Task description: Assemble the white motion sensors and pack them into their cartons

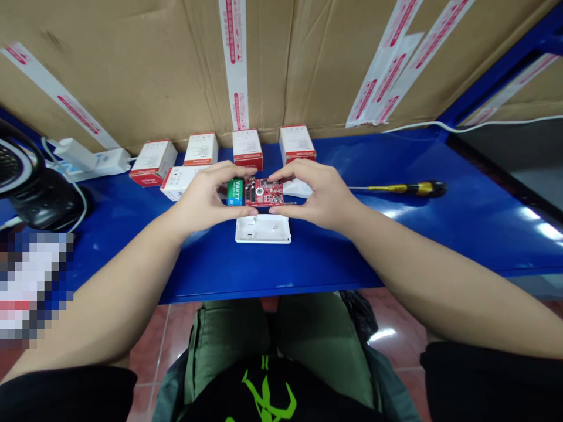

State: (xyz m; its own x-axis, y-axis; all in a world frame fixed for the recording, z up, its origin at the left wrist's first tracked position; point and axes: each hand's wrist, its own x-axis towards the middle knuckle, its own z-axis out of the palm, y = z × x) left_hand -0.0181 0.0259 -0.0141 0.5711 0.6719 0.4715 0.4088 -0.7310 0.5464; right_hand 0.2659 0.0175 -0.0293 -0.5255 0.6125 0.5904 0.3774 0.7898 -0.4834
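Between my two hands is a red circuit board [270, 193] with a green and blue 9V battery [234, 192] at its left end. My left hand [211, 193] grips the battery end, thumb along the near edge and fingers at the far edge. My right hand [314, 193] pinches the board's right end in the same way. Just below the board, on the blue table, lies an open white plastic case half [264, 228], its hollow side up. Another white piece [297, 188] is partly hidden behind my right hand.
Several small red-and-white boxes [247, 147] stand along the cardboard at the back. A yellow and black screwdriver [409, 188] lies on the blue table [475, 223] to the right. A black fan-like device [41, 181] and a white power strip [94, 164] are at the left.
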